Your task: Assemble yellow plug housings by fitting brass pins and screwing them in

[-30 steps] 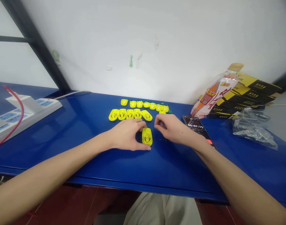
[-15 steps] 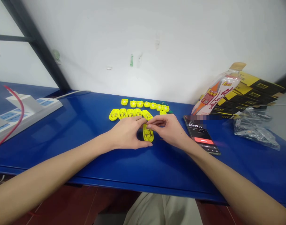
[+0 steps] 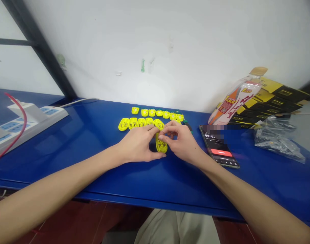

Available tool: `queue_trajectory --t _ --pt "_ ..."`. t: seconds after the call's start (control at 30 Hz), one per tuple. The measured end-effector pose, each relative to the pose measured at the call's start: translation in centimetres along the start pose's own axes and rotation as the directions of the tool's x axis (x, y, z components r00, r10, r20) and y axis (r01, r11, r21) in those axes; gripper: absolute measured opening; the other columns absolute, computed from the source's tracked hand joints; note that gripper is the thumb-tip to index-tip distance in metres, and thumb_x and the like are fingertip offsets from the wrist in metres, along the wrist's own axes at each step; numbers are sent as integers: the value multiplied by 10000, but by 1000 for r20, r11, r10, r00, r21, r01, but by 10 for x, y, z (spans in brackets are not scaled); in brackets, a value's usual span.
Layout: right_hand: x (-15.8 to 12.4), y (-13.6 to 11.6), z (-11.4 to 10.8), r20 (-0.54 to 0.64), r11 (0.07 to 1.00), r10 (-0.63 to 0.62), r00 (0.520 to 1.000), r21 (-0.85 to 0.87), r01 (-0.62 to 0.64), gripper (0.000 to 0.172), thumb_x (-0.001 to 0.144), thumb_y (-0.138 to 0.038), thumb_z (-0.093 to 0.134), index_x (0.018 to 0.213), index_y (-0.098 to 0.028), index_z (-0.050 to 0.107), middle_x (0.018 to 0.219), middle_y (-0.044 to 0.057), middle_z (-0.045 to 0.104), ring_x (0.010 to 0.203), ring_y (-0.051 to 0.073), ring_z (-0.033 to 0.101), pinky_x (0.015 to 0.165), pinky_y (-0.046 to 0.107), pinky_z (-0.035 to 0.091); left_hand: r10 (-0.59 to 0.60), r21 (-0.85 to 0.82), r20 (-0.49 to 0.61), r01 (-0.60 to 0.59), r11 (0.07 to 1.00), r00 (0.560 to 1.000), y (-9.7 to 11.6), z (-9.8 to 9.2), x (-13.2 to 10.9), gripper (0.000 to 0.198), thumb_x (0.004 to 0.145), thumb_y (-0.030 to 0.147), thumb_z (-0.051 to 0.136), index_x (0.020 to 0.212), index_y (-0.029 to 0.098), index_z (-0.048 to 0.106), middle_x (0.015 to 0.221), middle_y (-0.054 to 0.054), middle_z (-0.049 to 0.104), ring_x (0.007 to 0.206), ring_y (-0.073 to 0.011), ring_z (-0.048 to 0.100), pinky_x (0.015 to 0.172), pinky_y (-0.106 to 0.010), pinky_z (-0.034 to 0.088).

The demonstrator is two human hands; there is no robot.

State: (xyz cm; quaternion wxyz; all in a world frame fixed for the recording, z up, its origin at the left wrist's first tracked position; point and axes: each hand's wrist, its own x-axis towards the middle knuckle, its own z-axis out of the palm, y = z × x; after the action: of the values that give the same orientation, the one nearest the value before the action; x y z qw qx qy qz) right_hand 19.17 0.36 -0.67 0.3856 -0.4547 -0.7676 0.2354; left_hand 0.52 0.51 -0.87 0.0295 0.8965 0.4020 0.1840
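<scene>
A yellow oval plastic shell (image 3: 161,145) with small metal parts inside lies on the blue table (image 3: 94,159). My left hand (image 3: 138,144) grips it between thumb and fingers from the left. My right hand (image 3: 179,142) is closed in a pinch over the shell's far end; whatever it pinches is too small to name. Behind the hands lie two rows of yellow parts: a nearer row of larger shells (image 3: 134,123) and a far row of smaller pieces (image 3: 157,113).
A phone (image 3: 218,150) with a running timer lies right of my right hand. Further right are a bottle (image 3: 233,96), black-and-yellow boxes (image 3: 271,98) and a clear bag of small parts (image 3: 277,140). A white power strip (image 3: 30,117) with a red cable sits at left.
My right hand moved left from beside the phone to the yellow shell and pinched over its far end. My left hand kept its hold and tilted the shell slightly.
</scene>
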Motion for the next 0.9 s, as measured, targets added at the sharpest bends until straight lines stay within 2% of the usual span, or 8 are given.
queue_trajectory --t 0.2,0.5,0.7,0.9 --pt "0 -6 -2 33 999 36 999 9 -36 94 789 -136 704 720 -196 728 873 27 591 812 155 535 698 326 413 5 28 -13 -5 1000 1000 2 0 0 520 763 642 656 995 182 584 972 -53 644 812 -238 645 696 -369 513" --pt "-1 -6 0 16 995 98 995 -25 -97 88 786 -148 719 712 -194 736 865 31 597 834 167 545 734 346 421 -11 32 -46 12 999 999 5 0 -1 532 753 630 666 1022 176 597 962 -46 649 804 -239 665 704 -375 527" --pt "-1 -4 -1 11 995 88 996 -56 -87 88 776 -144 721 708 -195 743 902 39 613 849 169 568 736 346 442 -12 43 -63 15 999 998 5 1 0 534 740 631 675 1014 181 591 958 -44 650 788 -237 666 690 -366 521" --pt "1 -1 -2 4 994 79 997 -71 -79 117 747 -113 706 699 -205 758 845 42 656 848 183 586 733 344 456 -23 52 -50 25 998 998 4 1 1 551 746 638 666 1040 177 596 962 -50 650 796 -245 668 692 -372 520"
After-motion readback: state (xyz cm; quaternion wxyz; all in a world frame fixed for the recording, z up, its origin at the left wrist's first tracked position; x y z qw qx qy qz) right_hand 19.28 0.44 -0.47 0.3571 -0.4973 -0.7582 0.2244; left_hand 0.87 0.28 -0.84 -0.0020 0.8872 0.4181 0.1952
